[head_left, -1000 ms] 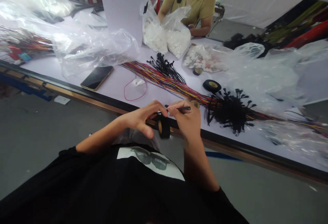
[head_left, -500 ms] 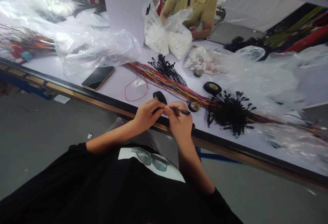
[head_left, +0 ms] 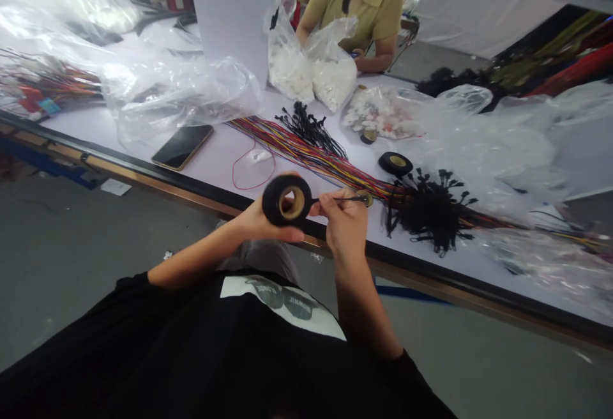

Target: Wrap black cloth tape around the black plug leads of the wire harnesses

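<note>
My left hand (head_left: 258, 221) grips a roll of black tape (head_left: 286, 200) held upright, its cardboard core facing me. Right beside it, my right hand (head_left: 343, 226) pinches a thin black taped wire end (head_left: 345, 199) that points right, level with the roll. Both hands hover at the near edge of the table (head_left: 225, 151). Just beyond them lies a long bundle of coloured wires (head_left: 311, 151) ending in a heap of black connectors (head_left: 433, 209).
A second black tape roll (head_left: 395, 163) and a small one (head_left: 368, 136) lie on the table. A phone (head_left: 182, 145), a red wire loop (head_left: 253, 167), clear plastic bags (head_left: 177, 96) and bags of white parts (head_left: 311, 74) surround them. Another person (head_left: 364, 10) sits across.
The tape roll has come up from the table edge into my left hand and now stands upright beside the wire end. My right hand stays pinched on the wire.
</note>
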### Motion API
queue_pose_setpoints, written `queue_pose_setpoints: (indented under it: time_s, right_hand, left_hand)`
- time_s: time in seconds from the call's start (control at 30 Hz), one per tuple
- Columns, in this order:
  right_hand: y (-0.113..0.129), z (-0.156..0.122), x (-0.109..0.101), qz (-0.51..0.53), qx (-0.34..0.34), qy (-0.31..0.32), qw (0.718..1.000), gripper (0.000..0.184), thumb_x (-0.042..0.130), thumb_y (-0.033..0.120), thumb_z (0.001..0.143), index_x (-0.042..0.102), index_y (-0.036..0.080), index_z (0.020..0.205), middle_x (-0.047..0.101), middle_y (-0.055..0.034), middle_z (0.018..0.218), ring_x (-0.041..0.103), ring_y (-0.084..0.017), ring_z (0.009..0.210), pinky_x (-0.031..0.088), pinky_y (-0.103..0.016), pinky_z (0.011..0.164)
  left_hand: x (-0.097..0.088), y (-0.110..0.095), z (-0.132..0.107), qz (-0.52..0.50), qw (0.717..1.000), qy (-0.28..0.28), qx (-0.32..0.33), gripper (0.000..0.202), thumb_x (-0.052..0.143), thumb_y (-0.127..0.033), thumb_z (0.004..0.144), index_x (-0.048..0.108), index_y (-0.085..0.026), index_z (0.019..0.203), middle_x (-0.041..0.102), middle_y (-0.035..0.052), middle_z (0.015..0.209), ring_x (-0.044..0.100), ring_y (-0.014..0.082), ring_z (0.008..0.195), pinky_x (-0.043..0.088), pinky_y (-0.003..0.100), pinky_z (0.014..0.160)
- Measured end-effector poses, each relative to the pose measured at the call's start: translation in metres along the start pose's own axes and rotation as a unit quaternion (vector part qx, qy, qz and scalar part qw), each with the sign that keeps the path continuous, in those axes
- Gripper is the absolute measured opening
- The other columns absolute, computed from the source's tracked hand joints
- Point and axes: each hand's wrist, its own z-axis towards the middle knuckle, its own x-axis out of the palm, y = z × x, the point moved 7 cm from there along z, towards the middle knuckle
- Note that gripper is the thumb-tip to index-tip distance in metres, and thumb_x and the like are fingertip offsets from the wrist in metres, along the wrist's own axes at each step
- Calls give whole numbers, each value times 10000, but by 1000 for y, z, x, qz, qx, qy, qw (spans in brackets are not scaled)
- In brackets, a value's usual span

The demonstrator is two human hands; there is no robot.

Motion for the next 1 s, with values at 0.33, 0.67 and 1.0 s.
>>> queue_pose_setpoints:
  time_s: [0.33,0.67,1.0]
  right_hand:
    - [44,-18,6,-137,-154,33,978,159,607,329,761,573,210,661,589,25,645,548,-124,609,445,-276,598]
    - [40,-15,10,-144,-222,6,964,97,578,313,790,568,221,761,617,-15,852,606,-160,822,495,-324,725]
    - [12,-9,14,86,-41,42,995,227,678,348,697,507,204,656,593,52,603,557,-90,451,463,-238,459]
  left_hand:
    - [-5,-7,7,250,955,-122,104,125,550,-140,699,434,-172,668,427,-51,622,396,60,570,332,192,543]
    - [-4,11,4,-19,986,-163,-4,352,710,-300,622,444,-186,824,506,-62,662,461,38,500,352,178,472]
    - [0,29,8,-155,982,51,-95,566,723,-550,535,572,-150,906,552,-3,684,421,53,490,314,195,424]
